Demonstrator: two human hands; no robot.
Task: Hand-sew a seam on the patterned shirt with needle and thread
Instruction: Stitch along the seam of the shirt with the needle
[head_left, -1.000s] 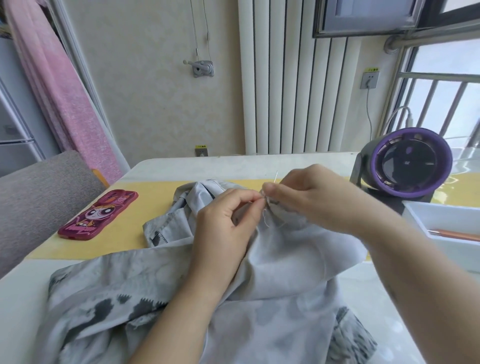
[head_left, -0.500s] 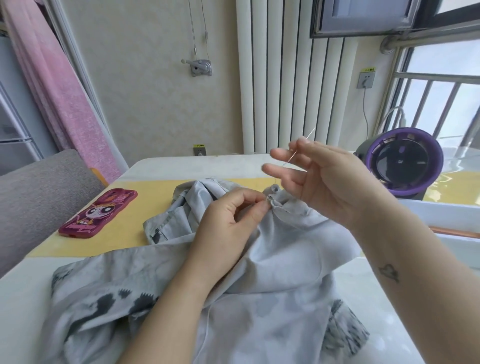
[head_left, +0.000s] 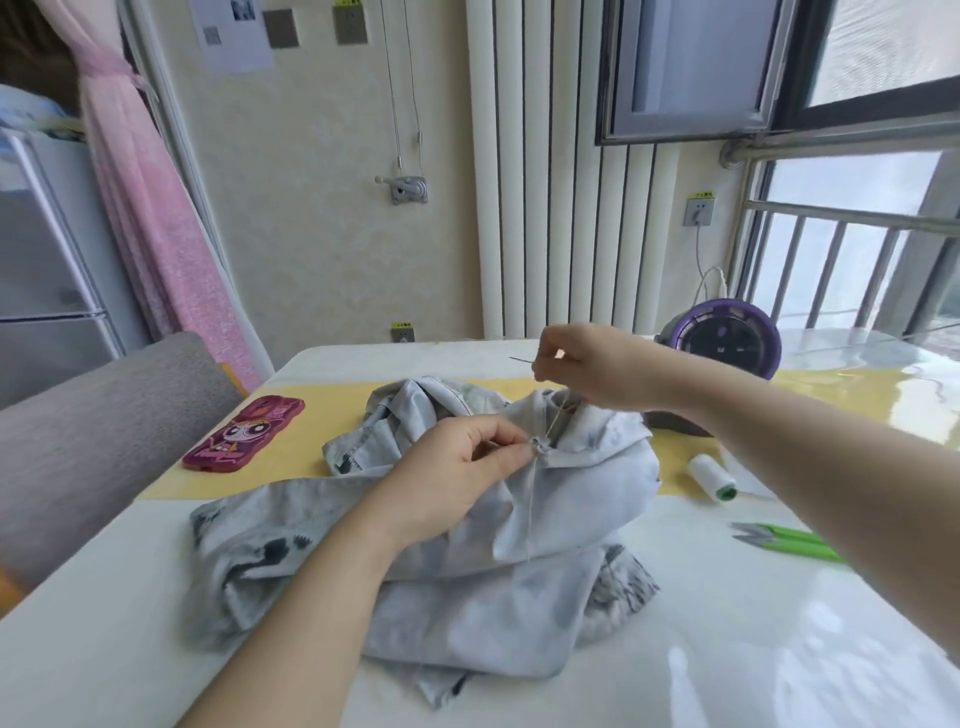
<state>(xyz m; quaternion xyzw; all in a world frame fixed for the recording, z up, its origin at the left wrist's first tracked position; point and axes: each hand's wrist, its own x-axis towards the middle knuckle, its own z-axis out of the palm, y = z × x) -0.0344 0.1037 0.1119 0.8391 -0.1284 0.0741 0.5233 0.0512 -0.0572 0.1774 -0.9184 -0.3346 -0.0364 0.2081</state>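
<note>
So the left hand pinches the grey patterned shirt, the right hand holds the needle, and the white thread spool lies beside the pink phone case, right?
The head view shows the white thread spool right of the grey patterned shirt, near the green snips, not beside the pink phone case. The rest holds.

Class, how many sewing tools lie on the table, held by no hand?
2: a white thread spool just right of the shirt, and green snips nearer the camera. More may hide under the shirt.

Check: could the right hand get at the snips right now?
Probably yes: the right hand pinches the needle, but the snips lie uncovered on the table by its forearm, with nothing between.
</note>
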